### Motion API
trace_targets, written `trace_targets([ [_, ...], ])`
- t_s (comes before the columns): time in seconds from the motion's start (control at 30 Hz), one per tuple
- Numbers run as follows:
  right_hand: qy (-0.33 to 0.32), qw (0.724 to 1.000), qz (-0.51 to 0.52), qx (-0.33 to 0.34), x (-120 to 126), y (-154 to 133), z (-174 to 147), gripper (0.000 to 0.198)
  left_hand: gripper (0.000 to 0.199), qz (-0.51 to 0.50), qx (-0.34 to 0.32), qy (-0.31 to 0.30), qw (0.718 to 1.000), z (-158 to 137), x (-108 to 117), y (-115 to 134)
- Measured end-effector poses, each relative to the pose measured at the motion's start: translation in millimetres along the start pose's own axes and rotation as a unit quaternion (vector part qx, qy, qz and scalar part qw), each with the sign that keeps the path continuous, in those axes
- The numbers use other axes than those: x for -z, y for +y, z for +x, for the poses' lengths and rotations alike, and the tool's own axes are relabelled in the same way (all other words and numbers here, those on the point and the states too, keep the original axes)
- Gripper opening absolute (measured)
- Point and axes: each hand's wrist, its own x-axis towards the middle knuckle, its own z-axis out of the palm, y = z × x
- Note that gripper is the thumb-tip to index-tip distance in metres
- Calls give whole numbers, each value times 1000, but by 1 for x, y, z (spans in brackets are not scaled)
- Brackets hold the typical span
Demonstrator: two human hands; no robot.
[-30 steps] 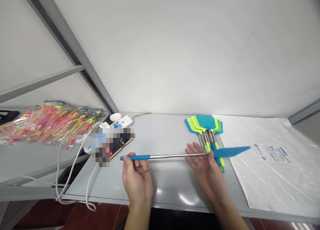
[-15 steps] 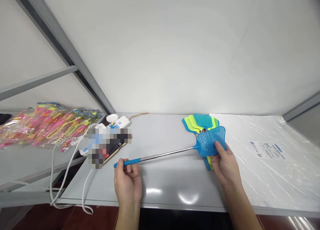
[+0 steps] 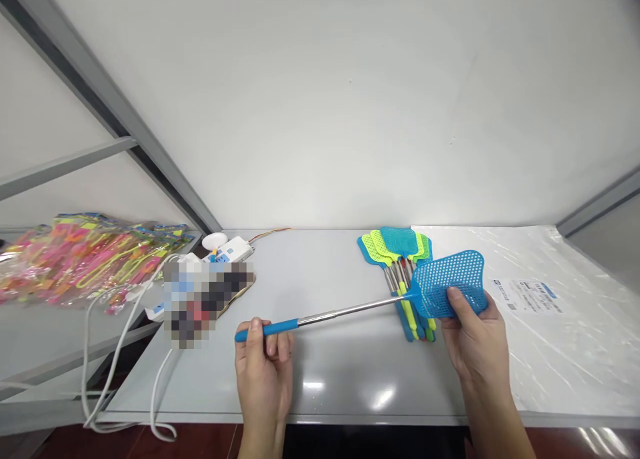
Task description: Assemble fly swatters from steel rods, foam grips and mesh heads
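A blue fly swatter (image 3: 445,282) with a telescoping metal shaft stretches between my two hands above the grey table. My left hand (image 3: 265,372) is closed round its blue handle, thumb on top. At the other end my right hand (image 3: 475,339) pinches the perforated head, thumb on the near face and fingers behind. Behind the held swatter lies a pile of fly swatters (image 3: 383,246) in blue, yellow-green and green, their heads fanned toward the wall and handles toward me. The held swatter's shaft and head partly cover the pile.
White plastic packaging with a label (image 3: 530,296) covers the table's right side. At left are a power strip (image 3: 233,251), a blurred dark item (image 3: 225,299) and white cables (image 3: 117,359) hanging over the edge. Bagged pink and yellow items (image 3: 95,259) lie on the shelf beyond the metal frame.
The swatter and both hands have shifted right in view, my right hand farther, and more of the pile's handles show. The shaft looks a little longer. Both grips stay; the camera view has moved slightly.
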Motion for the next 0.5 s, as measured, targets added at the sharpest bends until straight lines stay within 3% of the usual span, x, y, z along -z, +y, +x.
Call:
trace_targets([
  [0.17,-47,997,-2,-64,-8,2,-19,30,20,24,48,-52,997,-15,-13,-12],
  [0.5,-40,997,-26,-65,-9,7,-17,33,21,62,34,-108,992,-17,-15,-15],
])
